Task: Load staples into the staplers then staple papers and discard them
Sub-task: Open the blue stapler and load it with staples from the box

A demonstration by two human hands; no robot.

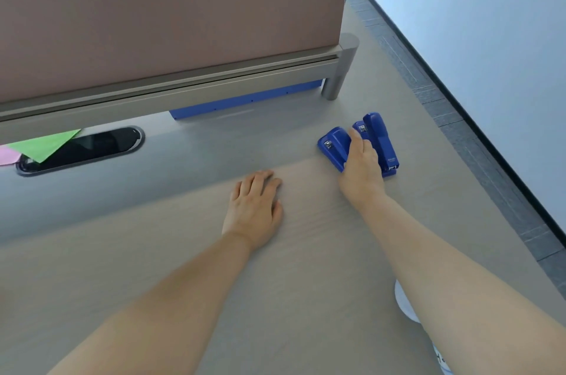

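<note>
Pale wood desk (153, 252), brown partition (168, 7), grey floor (444, 105), white wall (490, 22).

Pale wooden desk (306, 267), two blue staplers (380, 137)

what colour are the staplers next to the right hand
The plastic staplers are dark blue with small silver metal parts, clearest in the head view.

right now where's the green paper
In the head view, the green paper lies far left on the desk, overlapping the oval cable slot, beside a pink sheet.
</note>
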